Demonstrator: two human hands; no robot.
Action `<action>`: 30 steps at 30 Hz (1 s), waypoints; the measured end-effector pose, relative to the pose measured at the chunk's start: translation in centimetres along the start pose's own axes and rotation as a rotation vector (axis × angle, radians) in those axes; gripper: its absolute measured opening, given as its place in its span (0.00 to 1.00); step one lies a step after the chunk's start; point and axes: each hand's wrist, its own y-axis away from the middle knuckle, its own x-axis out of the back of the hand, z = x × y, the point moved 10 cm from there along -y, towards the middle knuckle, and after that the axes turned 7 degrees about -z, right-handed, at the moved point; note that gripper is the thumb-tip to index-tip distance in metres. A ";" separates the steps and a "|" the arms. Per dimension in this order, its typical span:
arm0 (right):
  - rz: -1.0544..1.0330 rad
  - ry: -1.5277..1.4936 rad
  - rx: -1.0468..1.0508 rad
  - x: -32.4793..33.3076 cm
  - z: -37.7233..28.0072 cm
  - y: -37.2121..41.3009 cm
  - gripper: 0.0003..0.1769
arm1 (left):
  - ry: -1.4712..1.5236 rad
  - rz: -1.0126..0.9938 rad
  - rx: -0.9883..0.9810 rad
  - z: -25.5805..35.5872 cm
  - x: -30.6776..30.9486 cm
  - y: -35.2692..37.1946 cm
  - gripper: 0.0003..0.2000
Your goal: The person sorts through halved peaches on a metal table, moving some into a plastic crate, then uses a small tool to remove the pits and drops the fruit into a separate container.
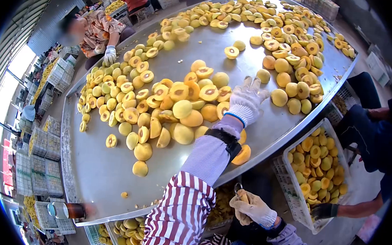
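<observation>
My left hand (247, 98), in a white knit glove, reaches over the metal table (189, 160) with its fingers stretched out, palm down. Its fingertips are close to a whole-looking yellow peach (262, 76); I see nothing held in it. To its left lies a heap of halved yellow peaches (179, 92), many with pits showing. Below the table edge, my right hand (254, 208), also gloved, is closed round a small pitting tool (242, 196) with a wooden handle and a curved metal tip. More peach halves (242, 154) lie beside my left forearm.
A white crate (287, 170) full of peach halves stands at the right, with a co-worker's dark-gloved hand (324, 211) on it. Another person's gloved hand (110, 55) is at the table's far left. A jar (67, 210) sits at the near left corner. Filled crates (116, 239) stand below.
</observation>
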 end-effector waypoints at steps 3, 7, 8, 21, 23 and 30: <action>-0.029 0.008 -0.016 -0.1 0.0 -0.1 0.13 | 0.104 -0.147 0.092 -0.9 -2.4 -0.5 0.27; -0.042 -0.028 -0.021 0.2 0.2 0.2 0.13 | 0.232 -0.263 0.154 -1.5 -3.7 1.9 0.25; -0.041 -0.021 -0.027 0.3 0.2 0.3 0.13 | 0.259 -0.306 0.173 -1.7 -3.6 3.5 0.25; -0.053 0.009 0.061 0.4 -0.1 1.8 0.19 | 0.175 -0.691 0.313 -7.7 -1.1 29.4 0.26; -0.068 0.029 0.064 0.4 0.0 1.7 0.20 | -0.088 -0.849 0.357 -7.0 1.6 29.3 0.26; -0.049 0.040 0.131 0.7 0.4 1.4 0.20 | 0.442 0.003 0.122 3.3 1.1 16.3 0.28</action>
